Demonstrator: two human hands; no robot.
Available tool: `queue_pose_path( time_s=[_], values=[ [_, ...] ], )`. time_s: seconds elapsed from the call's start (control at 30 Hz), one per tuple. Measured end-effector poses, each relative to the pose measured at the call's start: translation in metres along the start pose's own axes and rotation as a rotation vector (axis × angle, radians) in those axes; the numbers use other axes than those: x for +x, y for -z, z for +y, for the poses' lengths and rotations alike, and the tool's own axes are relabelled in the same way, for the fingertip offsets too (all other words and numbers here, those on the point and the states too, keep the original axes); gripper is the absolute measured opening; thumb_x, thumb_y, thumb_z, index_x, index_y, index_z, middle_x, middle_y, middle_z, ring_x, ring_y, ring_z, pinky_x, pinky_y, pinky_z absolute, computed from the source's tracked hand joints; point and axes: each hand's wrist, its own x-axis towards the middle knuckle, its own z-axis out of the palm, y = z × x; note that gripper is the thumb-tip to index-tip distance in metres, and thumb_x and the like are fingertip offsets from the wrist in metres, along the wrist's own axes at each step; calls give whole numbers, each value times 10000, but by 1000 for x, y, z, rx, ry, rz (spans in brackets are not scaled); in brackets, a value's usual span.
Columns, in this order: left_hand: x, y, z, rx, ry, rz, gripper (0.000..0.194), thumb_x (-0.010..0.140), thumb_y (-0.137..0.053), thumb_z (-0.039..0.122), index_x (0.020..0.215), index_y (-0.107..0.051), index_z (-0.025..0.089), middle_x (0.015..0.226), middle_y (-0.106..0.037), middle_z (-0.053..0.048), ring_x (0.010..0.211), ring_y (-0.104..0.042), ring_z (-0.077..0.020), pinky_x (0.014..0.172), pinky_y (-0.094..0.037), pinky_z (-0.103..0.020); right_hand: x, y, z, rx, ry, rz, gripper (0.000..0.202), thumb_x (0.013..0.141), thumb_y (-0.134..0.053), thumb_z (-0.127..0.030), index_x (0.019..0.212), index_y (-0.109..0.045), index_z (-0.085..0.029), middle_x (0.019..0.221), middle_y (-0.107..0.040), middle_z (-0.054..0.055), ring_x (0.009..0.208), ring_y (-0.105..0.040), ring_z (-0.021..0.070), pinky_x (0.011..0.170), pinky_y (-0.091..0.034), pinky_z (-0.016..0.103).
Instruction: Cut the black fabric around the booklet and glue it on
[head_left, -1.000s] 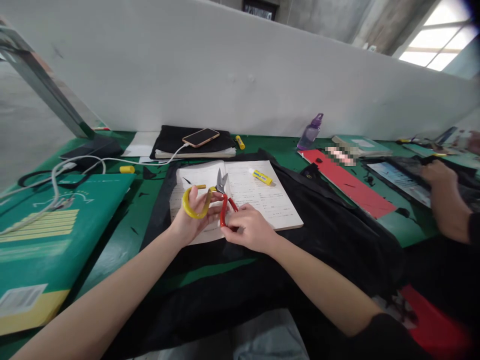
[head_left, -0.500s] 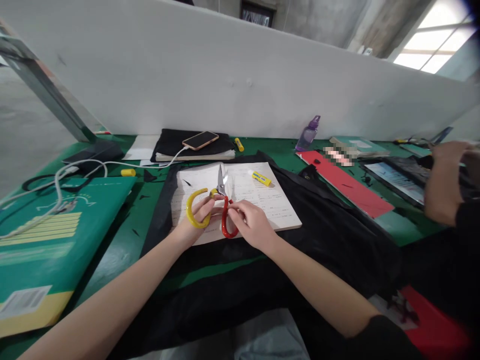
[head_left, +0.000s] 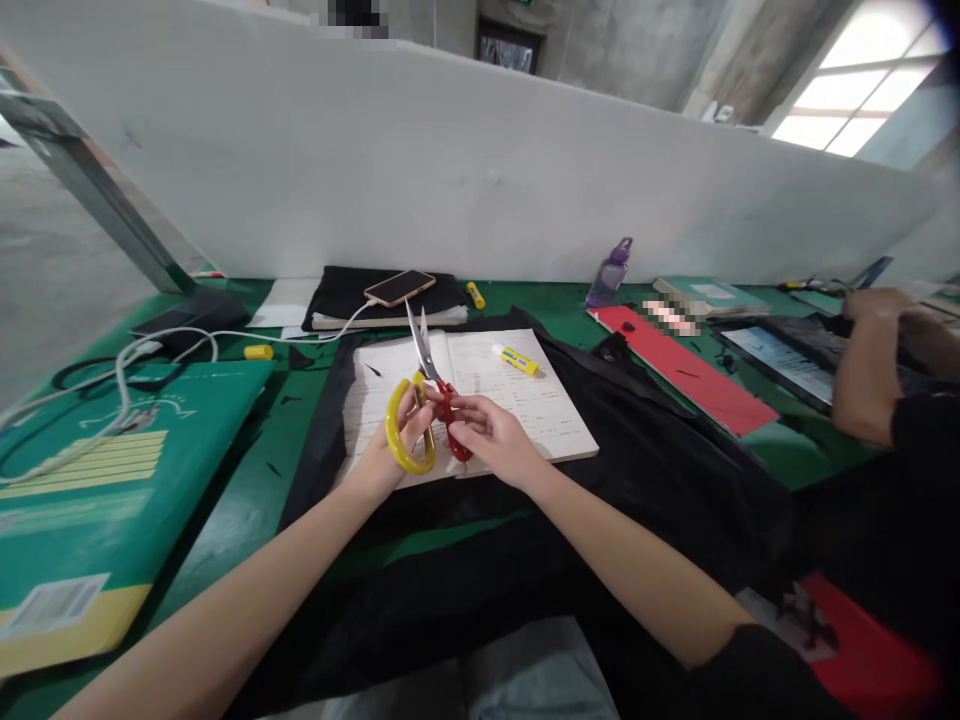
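Observation:
A pair of scissors (head_left: pixel 426 362) with one yellow and one red handle is held between both hands, blades pointing up and away, slightly apart. My left hand (head_left: pixel 391 436) is closed on the yellow handle loop. The fingers of my right hand (head_left: pixel 493 438) grip the red handle. Beneath the hands lies an open notebook (head_left: pixel 555 418) with handwritten pages. On its right page rests a yellow glue stick (head_left: pixel 517 360) with its cap off, and a small black scrap (head_left: pixel 373 370) lies on the left page.
Black fabric (head_left: pixel 652 440) lies under the notebook. A phone (head_left: pixel 401 288) on a black folder is plugged into a white cable. To the left is a green book (head_left: pixel 202 420); to the right, a red sheet (head_left: pixel 682 375) and purple bottle (head_left: pixel 609 275). Another person's arm (head_left: pixel 866 370) is at far right.
The scissors have been raised and tilted, their blades now pointing further up and left. Both hands have shifted with them, and the red handle has turned. The camera view has moved slightly.

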Motion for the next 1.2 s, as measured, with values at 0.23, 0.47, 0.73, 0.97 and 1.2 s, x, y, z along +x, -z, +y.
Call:
queue_pose_path(
  time_s=[0.23,0.47,0.73,0.97,1.2],
  values=[
    [-10,3,2,319,-175,-30,248,881,-511,438,991,-533,216,993,-496,-50,967,-503,-221,933,-404,-392,-1,-2,-5,151,-101,-47,466,723,-735,-382,1101,-512,-226,1157,-600,69,1080,-586,203,917,-509,394],
    [-11,1,10,667,-382,-100,247,936,-404,379,1104,-508,231,1062,-457,-75,1034,-436,-239,964,-368,-398,2,3,-8,156,-133,-142,605,649,-793,-344,1166,-501,-230,1056,-628,52,1018,-599,204,841,-535,371],
    [-14,2,13,766,-498,-80,209,939,-378,339,1071,-494,227,1129,-490,-98,1096,-466,-254,971,-381,-423,4,-7,2,188,-111,-61,574,641,-768,-281,1154,-516,-228,1017,-612,31,940,-601,188,759,-535,308],
    [-13,1,6,835,-569,142,213,880,-481,245,1091,-464,220,1095,-497,-90,1076,-481,-242,987,-372,-437,-21,-7,-37,253,-102,148,501,645,-690,-210,1098,-477,-230,878,-553,-14,757,-556,138,631,-496,262],
    [-11,-1,0,957,-540,-95,251,854,-478,171,1102,-490,208,1106,-521,-103,1095,-491,-248,974,-388,-427,-96,-35,-68,731,-173,240,404,579,-680,-121,888,-454,-250,724,-463,-73,545,-482,74,548,-438,247]
  ],
)
